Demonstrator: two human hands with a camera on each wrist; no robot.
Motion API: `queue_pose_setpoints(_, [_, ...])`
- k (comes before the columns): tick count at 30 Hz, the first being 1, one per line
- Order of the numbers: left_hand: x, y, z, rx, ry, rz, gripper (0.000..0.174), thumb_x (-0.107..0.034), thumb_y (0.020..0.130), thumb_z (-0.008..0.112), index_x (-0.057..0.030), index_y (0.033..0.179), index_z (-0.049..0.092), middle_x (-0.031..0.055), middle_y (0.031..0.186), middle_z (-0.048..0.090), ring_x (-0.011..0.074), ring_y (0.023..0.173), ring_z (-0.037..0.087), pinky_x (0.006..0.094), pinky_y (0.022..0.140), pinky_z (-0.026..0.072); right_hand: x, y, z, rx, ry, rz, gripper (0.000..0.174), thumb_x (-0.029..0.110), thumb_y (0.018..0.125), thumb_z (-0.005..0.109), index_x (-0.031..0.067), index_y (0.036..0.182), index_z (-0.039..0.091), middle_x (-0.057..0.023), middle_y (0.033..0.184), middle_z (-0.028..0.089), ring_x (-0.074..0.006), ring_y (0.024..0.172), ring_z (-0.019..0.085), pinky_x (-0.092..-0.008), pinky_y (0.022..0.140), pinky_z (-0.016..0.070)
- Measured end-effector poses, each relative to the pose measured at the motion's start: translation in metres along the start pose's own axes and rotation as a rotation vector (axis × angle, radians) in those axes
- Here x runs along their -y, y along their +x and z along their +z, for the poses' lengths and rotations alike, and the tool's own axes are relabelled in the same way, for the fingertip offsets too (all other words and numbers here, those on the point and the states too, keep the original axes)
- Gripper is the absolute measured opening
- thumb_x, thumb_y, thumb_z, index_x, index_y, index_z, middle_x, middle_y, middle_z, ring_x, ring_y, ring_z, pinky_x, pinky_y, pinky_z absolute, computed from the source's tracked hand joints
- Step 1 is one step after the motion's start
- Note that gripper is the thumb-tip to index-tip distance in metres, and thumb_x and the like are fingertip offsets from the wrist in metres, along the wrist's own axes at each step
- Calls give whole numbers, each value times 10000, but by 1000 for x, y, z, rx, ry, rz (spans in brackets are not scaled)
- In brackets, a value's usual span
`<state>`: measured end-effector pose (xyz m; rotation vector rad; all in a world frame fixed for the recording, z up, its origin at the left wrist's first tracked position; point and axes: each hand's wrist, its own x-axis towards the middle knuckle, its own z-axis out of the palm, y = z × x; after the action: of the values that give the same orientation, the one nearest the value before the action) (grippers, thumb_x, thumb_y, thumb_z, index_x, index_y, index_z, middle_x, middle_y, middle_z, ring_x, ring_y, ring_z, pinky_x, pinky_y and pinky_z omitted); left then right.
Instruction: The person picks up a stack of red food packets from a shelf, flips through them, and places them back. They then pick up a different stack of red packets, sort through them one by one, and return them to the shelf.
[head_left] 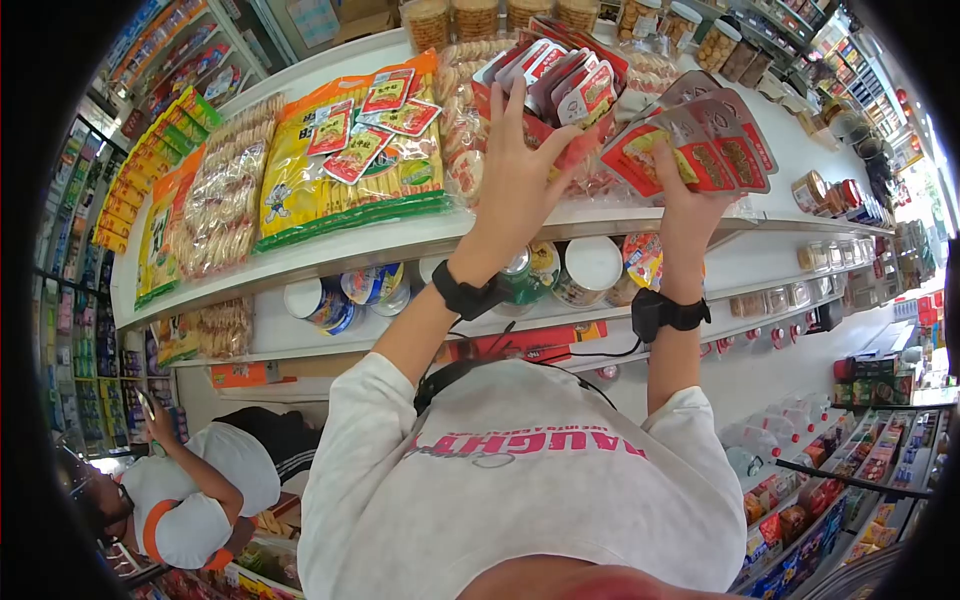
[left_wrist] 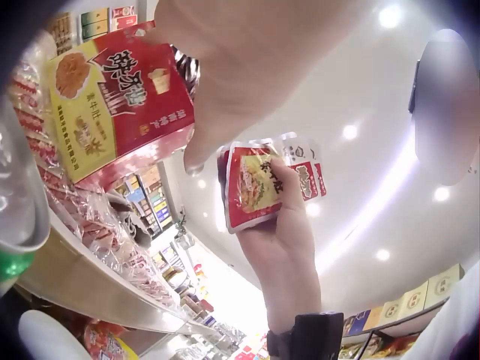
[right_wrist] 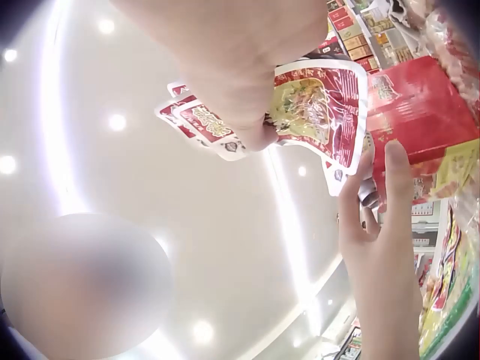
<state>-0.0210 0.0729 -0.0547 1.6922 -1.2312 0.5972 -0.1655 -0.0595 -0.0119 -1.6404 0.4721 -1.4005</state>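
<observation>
My left hand (head_left: 515, 185) spans the near side of an open red and yellow cardboard box (left_wrist: 150, 105), thumb and fingers spread at its edges. Flat red snack pouches with pale rims (head_left: 590, 92) stand upright inside it. In the head view, my right hand (head_left: 690, 215) grips a fanned stack of similar pouches (head_left: 725, 145) just right of the box. Its thumb presses on the front pouch, which bears a yellow picture in the left wrist view. Bagged round crackers (left_wrist: 120, 240) lie under and beside the box.
Left of the box, a large yellow bag (head_left: 350, 200) carries several small red packets (head_left: 355, 152). Clear jars of biscuits (head_left: 475, 18) line the back. Tubs and cans (head_left: 592, 265) stand on the lower shelf. Another person (head_left: 215, 480) is at the lower left.
</observation>
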Motion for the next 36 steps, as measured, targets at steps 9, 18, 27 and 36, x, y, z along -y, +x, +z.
queue_pose_setpoints(9, [52, 12, -31, -49, 64, 16, 321, -131, 819, 814, -175, 1120, 713, 258, 1666, 329, 522, 1518, 342, 568, 1206, 367, -26, 10, 11, -16, 94, 161, 364, 86, 920, 835, -73, 1207, 677, -130, 1234, 705, -201, 985, 741, -345, 809, 647])
queue_pose_setpoints(18, [68, 8, -65, -52, -78, -135, 330, -261, 847, 848, -120, 1103, 696, 309, 1640, 325, 501, 1528, 338, 553, 1175, 400, -7, 19, 37, 79, -52, -180, 297, 153, 810, 937, -15, 967, 750, -42, 948, 734, -123, 836, 648, -311, 795, 526])
queue_pose_setpoints(27, [60, 9, -58, -60, -118, -51, 269, -225, 871, 855, -120, 1096, 750, 276, 1631, 361, 462, 1540, 346, 527, 1182, 396, 18, 31, 76, 329, 113, -256, 298, 143, 820, 923, -20, 1024, 778, -47, 1007, 775, -118, 865, 691, -289, 796, 574])
queue_pose_setpoints(36, [68, -3, -43, -62, -127, -144, 312, -204, 898, 821, -105, 1186, 752, 313, 1654, 318, 489, 1528, 351, 496, 1218, 363, 5, 30, 94, 556, 252, -262, 293, 61, 839, 881, -14, 1103, 779, -76, 1087, 791, -121, 939, 737, -285, 832, 599])
